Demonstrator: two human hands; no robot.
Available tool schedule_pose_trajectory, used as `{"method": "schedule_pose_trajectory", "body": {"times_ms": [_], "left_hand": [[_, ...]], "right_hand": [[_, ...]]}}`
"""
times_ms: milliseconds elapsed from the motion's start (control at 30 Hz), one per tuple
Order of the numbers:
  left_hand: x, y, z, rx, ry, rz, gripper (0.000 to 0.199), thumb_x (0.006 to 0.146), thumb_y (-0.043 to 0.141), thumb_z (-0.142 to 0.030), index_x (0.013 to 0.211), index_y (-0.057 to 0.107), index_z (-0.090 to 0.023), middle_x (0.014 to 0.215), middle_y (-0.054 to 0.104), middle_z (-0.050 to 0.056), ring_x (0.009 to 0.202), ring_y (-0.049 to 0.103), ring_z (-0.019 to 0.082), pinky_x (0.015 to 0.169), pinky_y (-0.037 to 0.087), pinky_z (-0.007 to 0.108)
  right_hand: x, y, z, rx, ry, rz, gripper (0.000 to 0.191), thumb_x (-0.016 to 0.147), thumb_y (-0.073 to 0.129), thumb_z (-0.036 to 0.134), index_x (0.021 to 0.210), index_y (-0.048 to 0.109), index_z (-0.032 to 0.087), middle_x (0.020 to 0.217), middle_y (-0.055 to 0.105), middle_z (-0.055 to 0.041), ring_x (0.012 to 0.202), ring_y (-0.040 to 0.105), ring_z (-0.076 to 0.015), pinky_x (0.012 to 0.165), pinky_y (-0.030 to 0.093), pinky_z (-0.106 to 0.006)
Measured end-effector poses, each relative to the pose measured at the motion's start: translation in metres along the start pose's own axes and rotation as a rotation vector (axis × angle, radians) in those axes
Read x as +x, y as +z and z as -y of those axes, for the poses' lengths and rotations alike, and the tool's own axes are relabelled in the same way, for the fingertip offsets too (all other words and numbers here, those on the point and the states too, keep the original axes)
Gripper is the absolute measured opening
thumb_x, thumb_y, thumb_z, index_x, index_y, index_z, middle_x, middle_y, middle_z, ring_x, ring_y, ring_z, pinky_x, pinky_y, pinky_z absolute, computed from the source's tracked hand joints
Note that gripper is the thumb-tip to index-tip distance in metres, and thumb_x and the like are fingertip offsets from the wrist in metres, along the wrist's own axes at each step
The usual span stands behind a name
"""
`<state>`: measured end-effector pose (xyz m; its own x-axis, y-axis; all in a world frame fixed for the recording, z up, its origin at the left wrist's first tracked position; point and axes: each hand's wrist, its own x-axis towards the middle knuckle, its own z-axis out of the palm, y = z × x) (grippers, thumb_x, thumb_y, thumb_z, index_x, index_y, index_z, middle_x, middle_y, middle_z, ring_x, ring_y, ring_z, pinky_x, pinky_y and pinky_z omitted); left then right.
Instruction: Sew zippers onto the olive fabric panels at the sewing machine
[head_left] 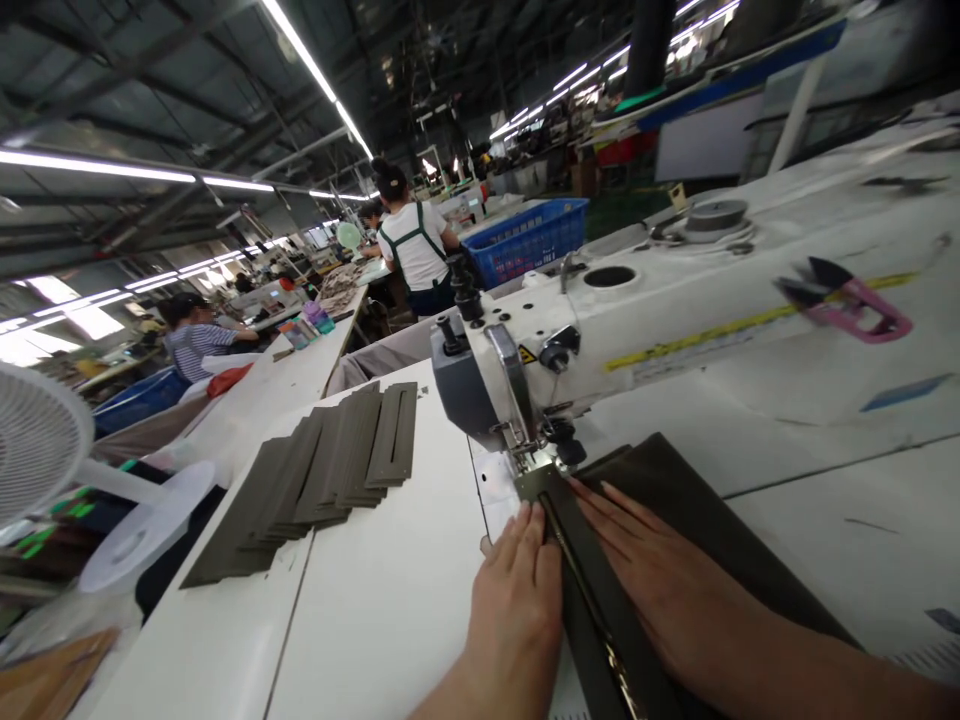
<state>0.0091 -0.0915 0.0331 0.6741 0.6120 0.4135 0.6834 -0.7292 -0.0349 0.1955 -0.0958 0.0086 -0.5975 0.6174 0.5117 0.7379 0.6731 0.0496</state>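
A dark olive fabric strip [574, 525] lies under the needle area of a white sewing machine [517, 370]. Along its middle runs a zipper [615, 665] with shiny gold-coloured teeth. My left hand [517, 600] rests on the strip's left edge, fingers stretched toward the presser foot. On the other side, my right hand [652, 560] lies flat with its fingers extended, pressing the strip just right of the zipper. A larger dark fabric piece [694, 510] spreads beneath and beyond my right hand. The needle tip itself is too small to make out.
Overlapping olive strips with slots [337, 460] lie on the white table [375, 590] at left. A white fan [45, 450] stands at the far left. Pink-handled snips [862, 305] rest on the machine arm. Behind it are a blue crate [525, 240] and a co-worker [416, 245].
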Motion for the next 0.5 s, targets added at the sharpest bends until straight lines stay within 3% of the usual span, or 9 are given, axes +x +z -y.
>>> {"method": "schedule_pose_trajectory", "body": {"times_ms": [167, 267, 400, 500], "left_hand": [[0.003, 0.002, 0.002, 0.038, 0.038, -0.024, 0.034, 0.092, 0.026, -0.008, 0.094, 0.06, -0.008, 0.116, 0.06, 0.019, 0.111, 0.056, 0.025, 0.087, 0.054, 0.038], [0.003, 0.004, 0.006, 0.077, 0.049, -0.034, 0.034, 0.092, 0.026, -0.009, 0.094, 0.06, -0.009, 0.112, 0.063, 0.016, 0.107, 0.059, 0.023, 0.083, 0.056, 0.034], [-0.002, 0.011, 0.014, 0.12, 0.088, -0.044, 0.03, 0.09, 0.031, -0.007, 0.094, 0.06, -0.013, 0.111, 0.063, 0.013, 0.107, 0.058, 0.021, 0.085, 0.055, 0.031], [-0.007, 0.022, 0.02, 0.134, 0.139, -0.107, 0.029, 0.088, 0.032, -0.004, 0.089, 0.059, -0.014, 0.11, 0.064, 0.013, 0.109, 0.057, 0.02, 0.092, 0.05, 0.032]], "right_hand": [[0.004, 0.001, -0.002, 0.049, 0.043, 0.025, 0.053, 0.077, 0.04, 0.013, 0.13, 0.045, 0.005, 0.133, 0.047, -0.0147, 0.124, 0.04, -0.0239, 0.098, 0.038, -0.042], [0.007, 0.003, -0.001, 0.076, 0.117, -0.036, 0.047, 0.082, 0.038, 0.014, 0.128, 0.047, 0.009, 0.13, 0.051, -0.0109, 0.119, 0.045, -0.0208, 0.096, 0.036, -0.039], [0.014, 0.007, 0.004, 0.096, 0.233, -0.159, 0.036, 0.09, 0.039, 0.029, 0.122, 0.053, 0.021, 0.123, 0.058, -0.0034, 0.11, 0.05, -0.0195, 0.095, 0.03, -0.04], [0.016, 0.008, 0.006, 0.067, 0.243, -0.176, 0.037, 0.09, 0.04, 0.04, 0.121, 0.053, 0.024, 0.12, 0.059, -0.0031, 0.11, 0.049, -0.02, 0.095, 0.026, -0.041]]}}
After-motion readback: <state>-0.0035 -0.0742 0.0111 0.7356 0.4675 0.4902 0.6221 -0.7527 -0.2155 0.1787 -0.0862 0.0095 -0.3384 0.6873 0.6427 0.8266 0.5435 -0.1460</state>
